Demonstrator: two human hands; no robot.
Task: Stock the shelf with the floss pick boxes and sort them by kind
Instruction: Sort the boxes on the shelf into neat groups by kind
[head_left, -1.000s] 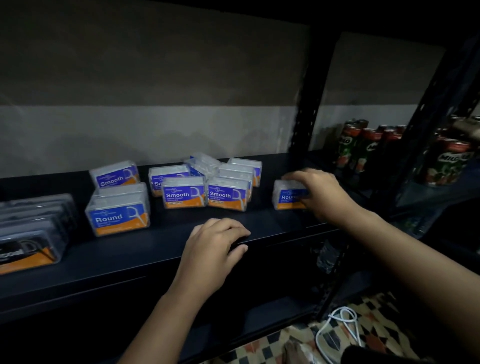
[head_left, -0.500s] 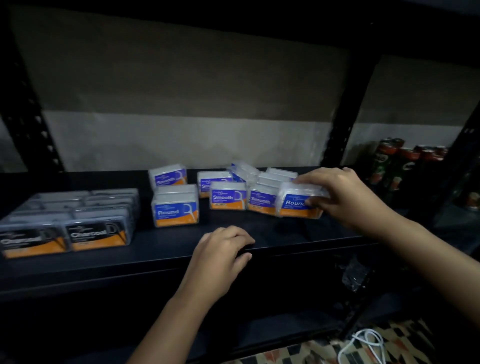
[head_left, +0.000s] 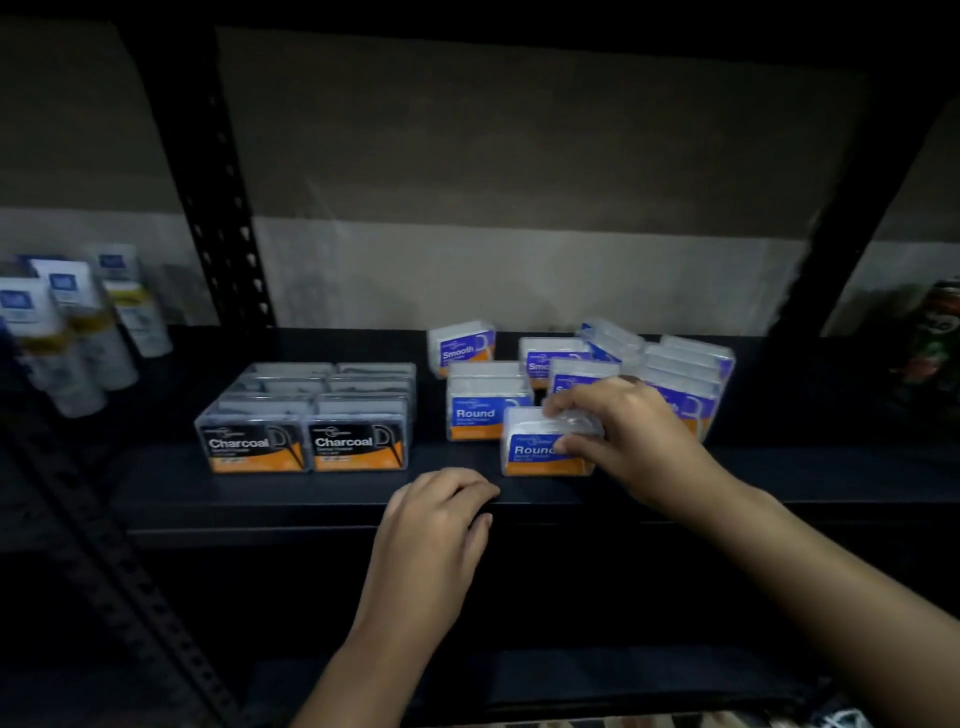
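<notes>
— Where is there bare shelf (head_left: 322, 499)?
— Along the front edge, and behind the Charcoal boxes (head_left: 306, 415).
— On the right?
— Smooth boxes (head_left: 680, 374) crowd it; Round boxes (head_left: 485, 400) stand just beside.

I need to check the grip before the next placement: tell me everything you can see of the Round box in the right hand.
The Round box is a clear plastic case with a blue label reading "Round" over an orange strip. It stands upright, label forward, near the shelf front edge, just right of and in front of another Round box. The right hand grips its top and right side; its base looks to be at the shelf surface.
</notes>
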